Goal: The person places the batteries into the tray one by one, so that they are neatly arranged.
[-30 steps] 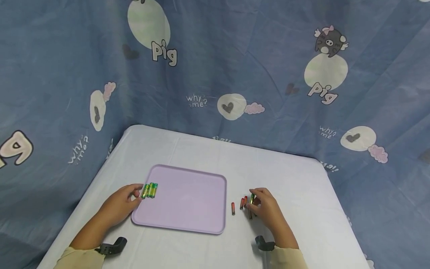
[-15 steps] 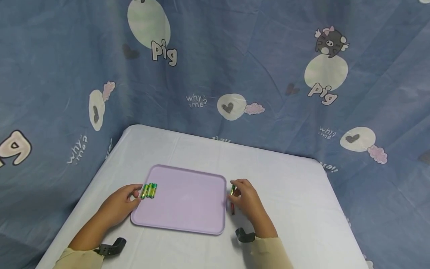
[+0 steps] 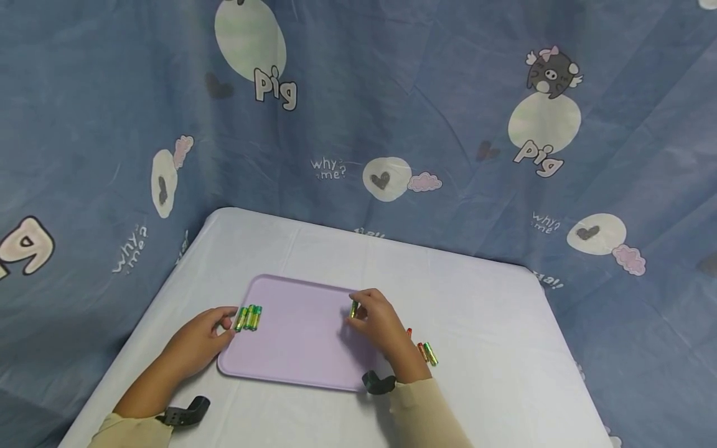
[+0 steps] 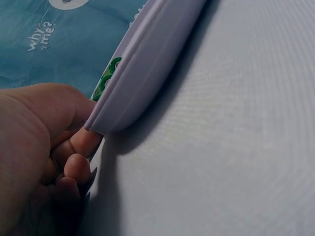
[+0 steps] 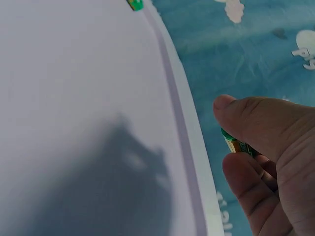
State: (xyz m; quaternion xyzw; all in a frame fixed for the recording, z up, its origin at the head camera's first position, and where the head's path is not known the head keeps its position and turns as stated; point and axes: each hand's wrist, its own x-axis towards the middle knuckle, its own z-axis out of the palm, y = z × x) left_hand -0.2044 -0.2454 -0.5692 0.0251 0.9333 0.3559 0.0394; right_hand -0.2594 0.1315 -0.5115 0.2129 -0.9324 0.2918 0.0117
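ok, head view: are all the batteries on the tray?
No, a loose green battery and red batteries lie on the white table, to the right of the tray.

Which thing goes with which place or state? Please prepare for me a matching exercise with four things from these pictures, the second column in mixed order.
Things:
1. Left grip
2. Right grip
3. Row of green-and-gold batteries
4. Loose green-and-gold battery

Places and states:
A. Lies on the white tabletop, beside a red battery
B. Pinches the rim of the purple tray
C. Lies in the tray, near its left edge in the head view
D. Holds a battery above the tray

Right pairs: 1-B, 2-D, 3-C, 4-A
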